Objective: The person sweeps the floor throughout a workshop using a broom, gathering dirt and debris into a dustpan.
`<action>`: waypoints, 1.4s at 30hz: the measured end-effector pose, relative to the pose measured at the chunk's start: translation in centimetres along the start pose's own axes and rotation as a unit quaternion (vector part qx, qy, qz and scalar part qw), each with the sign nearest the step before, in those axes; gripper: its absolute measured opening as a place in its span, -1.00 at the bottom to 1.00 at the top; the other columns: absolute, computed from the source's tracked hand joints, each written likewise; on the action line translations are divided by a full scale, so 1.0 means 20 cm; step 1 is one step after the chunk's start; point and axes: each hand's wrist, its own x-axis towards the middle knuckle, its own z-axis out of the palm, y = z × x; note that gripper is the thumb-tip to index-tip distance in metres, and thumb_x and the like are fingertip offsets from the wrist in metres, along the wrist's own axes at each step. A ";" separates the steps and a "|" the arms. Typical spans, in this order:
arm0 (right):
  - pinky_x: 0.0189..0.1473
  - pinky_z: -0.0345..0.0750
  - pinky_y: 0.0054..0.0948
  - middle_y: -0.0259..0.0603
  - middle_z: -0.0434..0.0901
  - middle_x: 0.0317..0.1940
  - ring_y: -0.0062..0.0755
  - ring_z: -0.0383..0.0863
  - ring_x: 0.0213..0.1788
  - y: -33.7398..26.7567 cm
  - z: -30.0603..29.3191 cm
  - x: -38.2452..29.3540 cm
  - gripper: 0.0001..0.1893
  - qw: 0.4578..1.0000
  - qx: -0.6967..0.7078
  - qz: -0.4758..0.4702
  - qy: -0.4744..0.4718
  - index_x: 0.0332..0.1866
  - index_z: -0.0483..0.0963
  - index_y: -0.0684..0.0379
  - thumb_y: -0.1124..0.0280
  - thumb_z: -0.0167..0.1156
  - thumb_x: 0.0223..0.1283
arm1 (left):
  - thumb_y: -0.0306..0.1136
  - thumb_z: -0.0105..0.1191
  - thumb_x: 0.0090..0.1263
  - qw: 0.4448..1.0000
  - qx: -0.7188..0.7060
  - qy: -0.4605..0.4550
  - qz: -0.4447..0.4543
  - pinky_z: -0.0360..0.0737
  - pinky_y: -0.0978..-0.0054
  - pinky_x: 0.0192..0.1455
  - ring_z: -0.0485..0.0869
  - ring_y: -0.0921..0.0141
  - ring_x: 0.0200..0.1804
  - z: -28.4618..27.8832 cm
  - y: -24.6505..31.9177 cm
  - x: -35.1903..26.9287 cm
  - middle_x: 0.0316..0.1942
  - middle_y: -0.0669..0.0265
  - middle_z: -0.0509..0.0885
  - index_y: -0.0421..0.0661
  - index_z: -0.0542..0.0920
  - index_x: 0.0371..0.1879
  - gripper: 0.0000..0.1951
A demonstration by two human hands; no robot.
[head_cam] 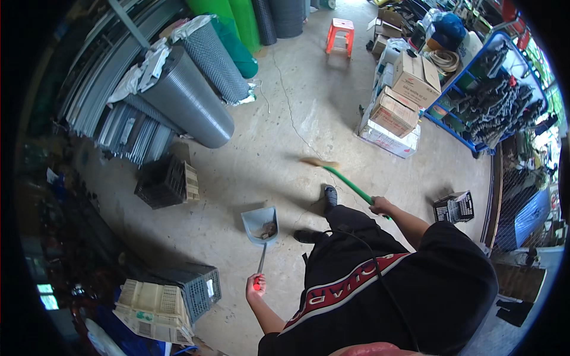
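My left hand (256, 284) is closed around the red grip of a long-handled dustpan. The dustpan's grey-blue scoop (254, 222) rests on or just above the concrete floor, with a small heap of dark debris (268, 230) inside. My right hand (382, 206) grips the green handle of a broom (352, 183). That handle slants forward and to the left, away from my body. Its tan bristle head (318, 163) is motion-blurred near the floor, ahead of my feet.
Wire mesh rolls (191, 102) lie at left beside metal bars. Plastic crates (160, 182) stand nearby, more crates (153, 309) at lower left. Cardboard boxes (396, 111) and a blue-framed cart (485, 93) line the right. A red stool (340, 35) stands ahead; a small black crate (453, 207) sits right.
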 end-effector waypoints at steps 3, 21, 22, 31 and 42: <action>-0.47 0.56 -0.34 0.07 0.55 -0.57 -0.21 0.61 -0.53 -0.01 0.00 -0.19 -0.75 0.980 0.107 0.166 -0.029 -0.40 0.45 0.38 0.41 0.00 -0.18 | -0.39 -0.06 0.17 0.997 0.007 -0.058 -0.058 0.23 0.78 -0.76 0.32 0.64 -0.74 0.17 0.15 0.02 -0.72 0.48 0.35 -0.14 0.38 -0.54 -0.88; -0.67 0.40 -0.44 -0.27 0.28 -0.69 -0.39 0.32 -0.74 0.56 0.55 0.28 -0.84 0.509 0.736 0.447 0.026 -0.46 0.20 0.12 0.56 0.00 -0.18 | -0.35 -0.22 0.31 0.992 -0.002 -0.118 -0.040 0.21 0.73 -0.78 0.25 0.61 -0.76 1.16 0.17 -0.05 -0.67 0.41 0.31 -0.31 0.34 -0.17 -0.73; -0.67 0.41 -0.43 -0.28 0.28 -0.66 -0.41 0.33 -0.73 0.53 0.51 0.33 -0.82 0.527 0.740 0.418 0.023 -0.43 0.20 0.12 0.55 0.01 -0.17 | -0.36 -0.23 0.31 0.993 -0.008 -0.116 -0.026 0.21 0.73 -0.77 0.25 0.61 -0.76 1.22 0.15 -0.06 -0.66 0.41 0.31 -0.35 0.32 -0.13 -0.71; -0.80 0.27 -0.62 -0.35 0.26 -0.71 -0.58 0.25 -0.78 0.28 -0.10 0.75 -0.86 0.524 0.815 0.244 -0.038 -0.27 0.15 0.18 0.42 -0.07 0.14 | -0.39 -0.24 0.30 0.997 -0.002 -0.060 -0.039 0.22 0.75 -0.77 0.24 0.62 -0.76 1.67 0.24 0.13 -0.67 0.41 0.31 -0.41 0.29 -0.17 -0.72; -0.79 0.18 -0.68 -0.41 0.21 -0.67 -0.69 0.14 -0.75 0.14 -0.63 0.92 -0.82 0.539 0.817 0.170 -0.113 -0.41 0.17 0.11 0.29 -0.08 0.24 | -0.39 -0.24 0.28 0.998 0.032 -0.019 -0.047 0.25 0.74 -0.76 0.25 0.63 -0.76 2.15 0.81 0.54 -0.67 0.42 0.32 -0.41 0.33 -0.26 -0.74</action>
